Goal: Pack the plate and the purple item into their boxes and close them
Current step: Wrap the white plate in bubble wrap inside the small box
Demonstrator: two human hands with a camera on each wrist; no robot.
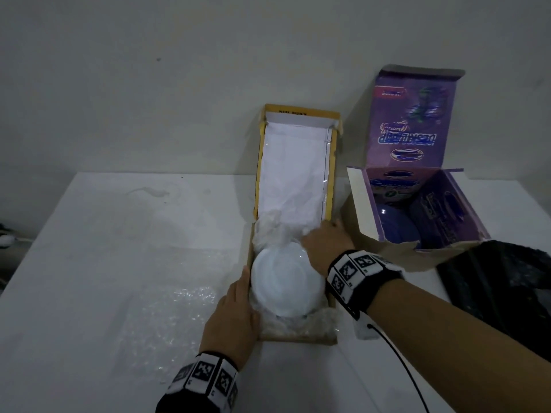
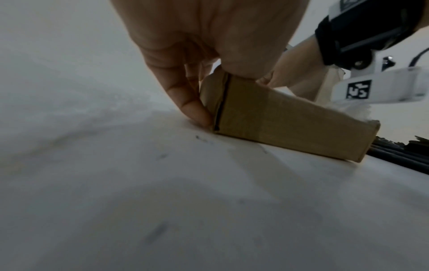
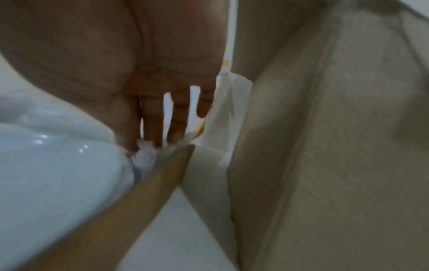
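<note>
Plate [image 1: 287, 281] lies flat in the cardboard box [image 1: 298, 341], left hand [image 1: 235, 317] bracing its wall, right hand [image 1: 323, 248] tucking plastic wrap [image 1: 268, 231], all fingers [image 3: 152, 119] straight.

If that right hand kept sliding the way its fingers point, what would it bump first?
Most likely the crumpled plastic wrap beside the white plate, inside the cardboard box; the right hand seems to touch it.

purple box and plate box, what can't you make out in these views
- Purple item: head view, dark; purple box walls hide all but a rounded top.
- Print on its lid: head view, too blurred to read.
- Right hand: right wrist view, plastic wrap beside the plate buries its fingertips.
</note>
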